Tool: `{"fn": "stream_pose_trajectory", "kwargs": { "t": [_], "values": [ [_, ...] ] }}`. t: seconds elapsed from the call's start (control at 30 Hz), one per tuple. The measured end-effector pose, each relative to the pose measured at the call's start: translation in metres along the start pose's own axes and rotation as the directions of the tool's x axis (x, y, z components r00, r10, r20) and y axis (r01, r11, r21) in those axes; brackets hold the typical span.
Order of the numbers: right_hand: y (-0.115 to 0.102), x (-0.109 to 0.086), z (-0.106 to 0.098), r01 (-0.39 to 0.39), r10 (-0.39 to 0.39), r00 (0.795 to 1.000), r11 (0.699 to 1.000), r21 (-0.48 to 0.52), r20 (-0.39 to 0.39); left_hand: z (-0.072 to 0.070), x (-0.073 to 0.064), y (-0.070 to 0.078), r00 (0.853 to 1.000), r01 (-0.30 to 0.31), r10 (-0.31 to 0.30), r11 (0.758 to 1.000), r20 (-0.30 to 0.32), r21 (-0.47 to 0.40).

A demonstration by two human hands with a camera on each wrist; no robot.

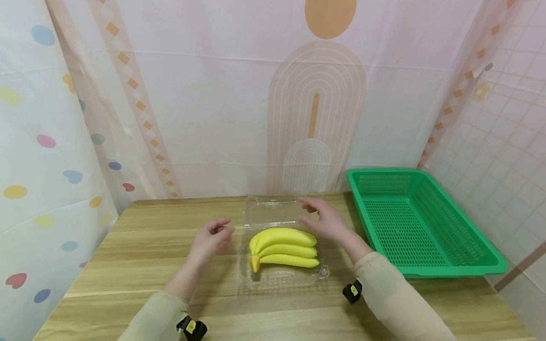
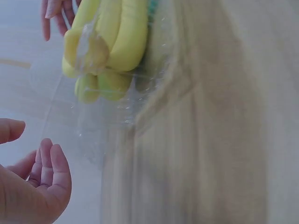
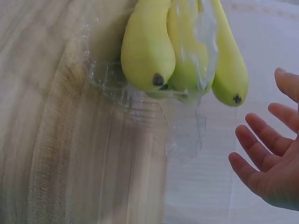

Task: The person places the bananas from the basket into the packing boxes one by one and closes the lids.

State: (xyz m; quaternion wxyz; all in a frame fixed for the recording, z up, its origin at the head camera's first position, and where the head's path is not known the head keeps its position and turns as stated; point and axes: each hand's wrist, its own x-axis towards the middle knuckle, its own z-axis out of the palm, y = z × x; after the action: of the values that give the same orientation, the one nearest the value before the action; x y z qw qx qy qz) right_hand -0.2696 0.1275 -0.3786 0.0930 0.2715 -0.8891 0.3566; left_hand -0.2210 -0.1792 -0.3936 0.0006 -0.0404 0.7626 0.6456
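Yellow bananas (image 1: 287, 249), three smooth, curved fruits showing and joined at a stem (image 1: 254, 263) to the left, are held in a ribbed, clear plastic container (image 1: 290, 282) on the wood-grained counter (image 1: 166, 246). The container's transparent edges are hard to make out, and parts of the bananas are cut off in both wrist views. The left grip (image 1: 212, 237) and right grip (image 1: 324, 220) are spread loosely on either side, with nothing pinched; whether the far lid (image 1: 269, 211) is touched by the right one cannot be told.

no readable text, label, brand, number or sign on anything in any view
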Motion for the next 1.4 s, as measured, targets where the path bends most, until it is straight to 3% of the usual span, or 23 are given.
{"fn": "stream_pose_trajectory", "kwargs": {
  "t": [0.2, 0.43, 0.63, 0.87, 1.0, 1.13, 1.23, 1.4],
  "values": [
    [0.010, 0.007, -0.001, -0.085, 0.087, 0.996, 0.995, 0.055, -0.032, -0.003, 0.012, 0.007, 1.000, 0.001, -0.001, 1.000, 0.012, -0.003],
    [0.014, 0.013, -0.001, -0.211, 0.221, 0.975, 0.963, 0.166, -0.039, -0.004, 0.023, 0.011, 0.999, 0.046, -0.045, 0.997, 0.019, -0.064],
    [0.018, 0.019, -0.003, -0.289, 0.297, 0.954, 0.944, 0.158, -0.034, -0.005, 0.031, 0.014, 0.993, 0.117, -0.115, 0.985, 0.020, -0.127],
    [0.023, 0.028, -0.007, -0.369, 0.373, 0.928, 0.916, 0.159, 0.007, -0.006, 0.039, 0.015, 0.991, 0.133, -0.129, 0.979, 0.037, -0.152],
    [0.028, 0.030, -0.008, -0.457, 0.464, 0.885, 0.846, 0.273, 0.045, -0.005, 0.040, 0.016, 0.989, 0.148, -0.140, 0.971, 0.055, -0.185],
    [0.033, 0.032, -0.006, -0.530, 0.547, 0.831, 0.729, 0.434, 0.098, -0.004, 0.045, 0.015, 0.983, 0.181, -0.174, 0.962, 0.052, -0.204],
    [0.038, 0.032, -0.004, -0.560, 0.586, 0.801, 0.664, 0.496, 0.119, -0.003, 0.049, 0.013, 0.978, 0.206, -0.200, 0.955, 0.052, -0.211],
    [0.045, 0.033, 0.000, -0.602, 0.619, 0.768, 0.609, 0.517, 0.164, -0.002, 0.055, 0.010, 0.970, 0.245, -0.238, 0.944, 0.056, -0.221]
  ]
}}
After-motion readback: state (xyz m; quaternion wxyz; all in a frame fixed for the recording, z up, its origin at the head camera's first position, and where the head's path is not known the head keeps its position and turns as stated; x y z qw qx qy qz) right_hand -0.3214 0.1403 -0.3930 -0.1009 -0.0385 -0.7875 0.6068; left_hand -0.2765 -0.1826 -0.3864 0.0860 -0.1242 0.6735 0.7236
